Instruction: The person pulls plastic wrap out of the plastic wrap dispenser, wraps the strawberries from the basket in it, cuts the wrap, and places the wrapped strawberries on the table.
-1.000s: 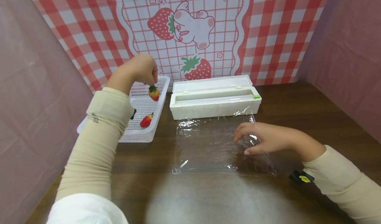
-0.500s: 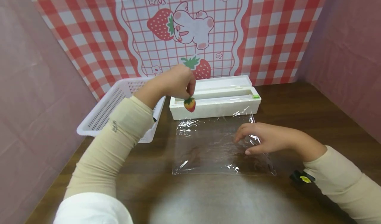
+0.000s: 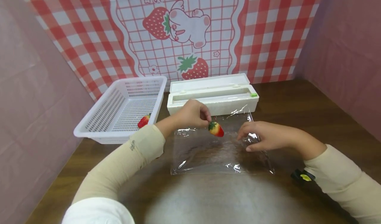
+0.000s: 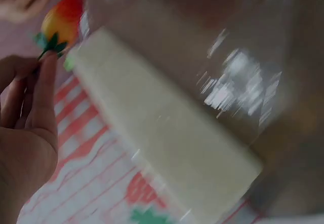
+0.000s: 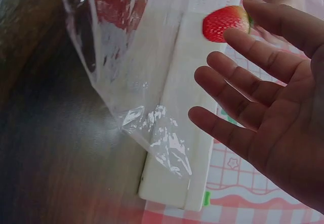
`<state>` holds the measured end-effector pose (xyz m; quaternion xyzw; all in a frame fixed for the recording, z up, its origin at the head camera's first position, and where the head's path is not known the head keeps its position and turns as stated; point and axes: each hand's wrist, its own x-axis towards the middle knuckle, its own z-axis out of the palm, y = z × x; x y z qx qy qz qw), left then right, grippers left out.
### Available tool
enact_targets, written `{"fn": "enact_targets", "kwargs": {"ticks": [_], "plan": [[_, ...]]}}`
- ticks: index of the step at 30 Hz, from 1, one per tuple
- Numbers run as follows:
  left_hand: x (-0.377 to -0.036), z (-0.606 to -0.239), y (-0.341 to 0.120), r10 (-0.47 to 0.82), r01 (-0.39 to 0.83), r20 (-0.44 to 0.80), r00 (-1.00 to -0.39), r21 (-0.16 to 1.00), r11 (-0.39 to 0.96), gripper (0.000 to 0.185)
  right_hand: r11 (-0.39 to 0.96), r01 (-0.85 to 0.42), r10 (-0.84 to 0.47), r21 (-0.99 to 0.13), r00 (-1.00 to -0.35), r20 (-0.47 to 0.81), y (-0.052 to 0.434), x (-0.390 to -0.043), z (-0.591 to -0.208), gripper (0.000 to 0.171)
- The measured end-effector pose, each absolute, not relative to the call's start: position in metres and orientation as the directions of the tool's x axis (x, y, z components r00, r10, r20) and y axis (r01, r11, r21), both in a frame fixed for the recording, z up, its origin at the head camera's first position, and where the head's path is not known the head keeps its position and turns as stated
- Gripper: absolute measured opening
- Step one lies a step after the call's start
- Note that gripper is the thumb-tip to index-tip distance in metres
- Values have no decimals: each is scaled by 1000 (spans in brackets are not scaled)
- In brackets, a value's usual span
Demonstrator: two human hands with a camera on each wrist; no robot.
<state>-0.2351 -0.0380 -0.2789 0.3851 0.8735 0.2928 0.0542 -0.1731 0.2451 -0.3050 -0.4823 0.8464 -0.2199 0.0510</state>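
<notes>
Pinching strawberry (image 3: 216, 129) by its leaves, left grip (image 3: 191, 113); right grip (image 5: 268, 107) spread open; basket (image 3: 98, 131) head-view only.

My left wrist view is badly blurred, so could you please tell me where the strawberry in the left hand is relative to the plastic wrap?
Observer: In the head view the left hand pinches the strawberry by its leafy top over the far part of the plastic wrap sheet. I cannot tell whether it touches the film.
Operator: Thank you. What is the right hand doing?
Observer: It rests on the sheet's right side with relaxed fingers and holds nothing.
Operator: Is there any fruit in the white basket?
Observer: Yes, a second strawberry lies inside it, near its right wall.
</notes>
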Motion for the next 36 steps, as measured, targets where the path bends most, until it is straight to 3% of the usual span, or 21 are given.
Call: {"fn": "enact_targets", "kwargs": {"ticks": [5,13,30,36], "plan": [[-225,-312,-38,656,508,69,-752,695,509,7,444,-788,-838,-427,-534,115,245,-175,-308,31],[-221,-329,-42,627,427,28,-778,756,497,9,435,-795,-849,-422,-518,101,241,-177,-311,31],[-223,-339,-52,650,567,29,-760,520,639,13,434,-790,-859,-433,-508,67,238,-175,-317,31],[-219,-327,-65,718,652,42,-695,458,605,12,451,-781,-854,-432,-518,47,236,-171,-315,29]]}}
